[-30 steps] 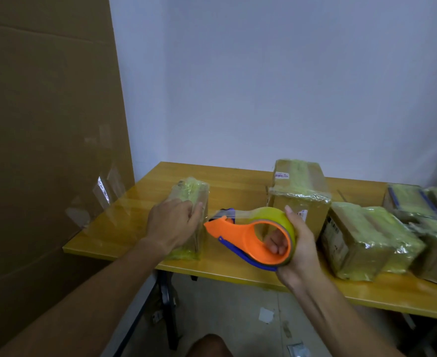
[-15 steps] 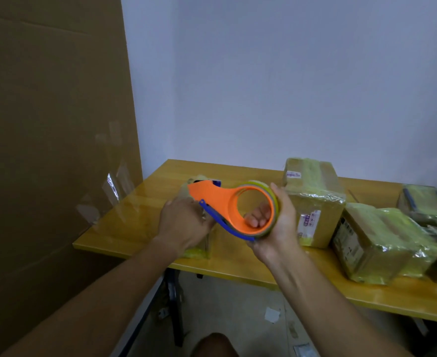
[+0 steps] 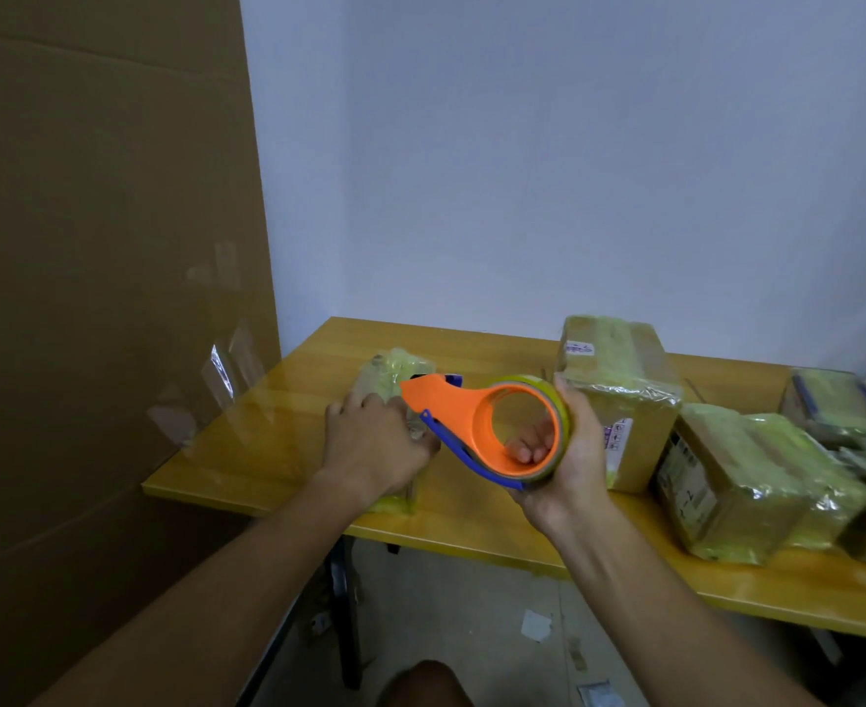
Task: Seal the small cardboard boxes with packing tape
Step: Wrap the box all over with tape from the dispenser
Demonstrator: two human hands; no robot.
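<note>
A small cardboard box [image 3: 389, 372] wrapped in yellowish tape stands near the left end of the wooden table [image 3: 277, 441]. My left hand [image 3: 374, 441] lies over the box's top and near side, fingers curled round it. My right hand [image 3: 568, 451] grips an orange and blue tape dispenser [image 3: 464, 415] that carries a yellowish tape roll, fingers through its ring. The dispenser's nose points left and hovers just above the box, over my left hand. Whether tape runs from the nose to the box cannot be told.
Several taped boxes sit to the right: one upright [image 3: 619, 385], one lying [image 3: 742, 482], more at the far right edge [image 3: 839, 405]. A big cardboard sheet [image 3: 104, 298] with tape strips leans at the left. Paper scraps [image 3: 535, 625] lie on the floor under the table.
The dispenser rose from beside the box and its nose swung up over the box top. My left hand stayed on the box. The view shifted slightly left.
</note>
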